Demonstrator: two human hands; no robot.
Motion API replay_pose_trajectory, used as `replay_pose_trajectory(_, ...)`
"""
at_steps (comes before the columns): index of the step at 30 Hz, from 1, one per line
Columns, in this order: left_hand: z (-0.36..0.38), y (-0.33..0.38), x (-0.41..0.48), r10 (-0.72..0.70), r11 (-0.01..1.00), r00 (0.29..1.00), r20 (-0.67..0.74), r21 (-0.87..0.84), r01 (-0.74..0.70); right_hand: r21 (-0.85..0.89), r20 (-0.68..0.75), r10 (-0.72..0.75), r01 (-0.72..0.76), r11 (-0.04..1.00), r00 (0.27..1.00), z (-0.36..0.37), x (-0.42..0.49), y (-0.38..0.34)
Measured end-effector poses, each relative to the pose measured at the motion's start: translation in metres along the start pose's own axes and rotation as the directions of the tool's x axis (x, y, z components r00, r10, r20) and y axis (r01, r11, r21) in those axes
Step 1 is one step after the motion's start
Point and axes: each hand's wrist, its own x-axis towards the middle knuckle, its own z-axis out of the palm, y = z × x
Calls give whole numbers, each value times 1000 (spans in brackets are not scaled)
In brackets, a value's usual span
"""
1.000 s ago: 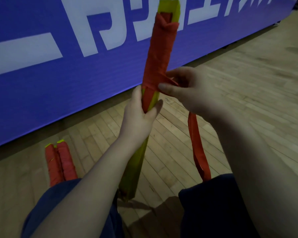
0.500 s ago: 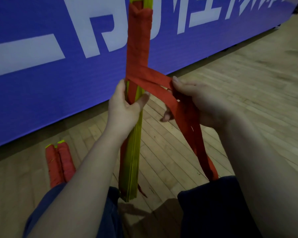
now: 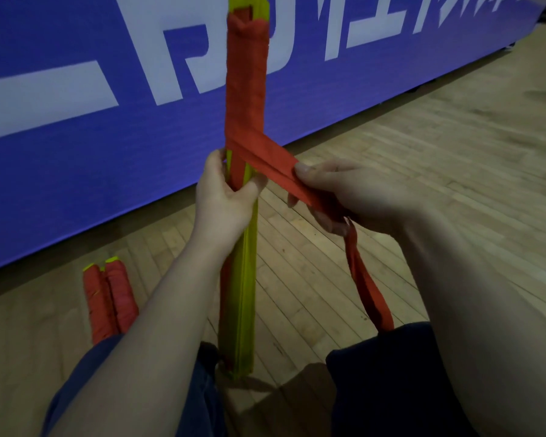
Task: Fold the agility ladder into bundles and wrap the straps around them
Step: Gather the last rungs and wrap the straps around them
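The left hand [image 3: 224, 200] grips the upright yellow rung bundle [image 3: 245, 279] at mid-length. The right hand [image 3: 338, 193] pinches the red strap [image 3: 265, 159], which runs taut, down-right from the wrapped upper half, ready to circle lower.

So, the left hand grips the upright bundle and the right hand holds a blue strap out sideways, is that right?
Not quite: the head view shows the strap in the right hand is red, not blue; the left hand does grip the bundle.
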Motion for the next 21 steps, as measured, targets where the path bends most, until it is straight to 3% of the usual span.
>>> replay_pose_trajectory(2,1,3,-2,-67,986,996,67,-149,76,-41,-66,-22,19,999,998,4,3,4)
replay_pose_trajectory(5,0,12,-7,-50,910,954,297,-380,166,-11,-213,-91,91,996,973,2,7,6)
replay_pose_trajectory(8,1,18,-10,-60,844,918,393,-471,257,-9,-323,-175,182,983,930,-4,6,5)
replay_pose_trajectory(11,4,21,-11,-129,826,912,390,-466,317,-48,-369,-255,256,965,893,-8,4,6)
replay_pose_trajectory(15,1,17,-7,-159,867,934,319,-407,286,-112,-400,-355,339,934,845,-11,-5,-4)
replay_pose_trajectory(21,4,12,-6,-128,930,971,202,-317,188,-267,-287,-543,478,837,789,10,-17,-25)
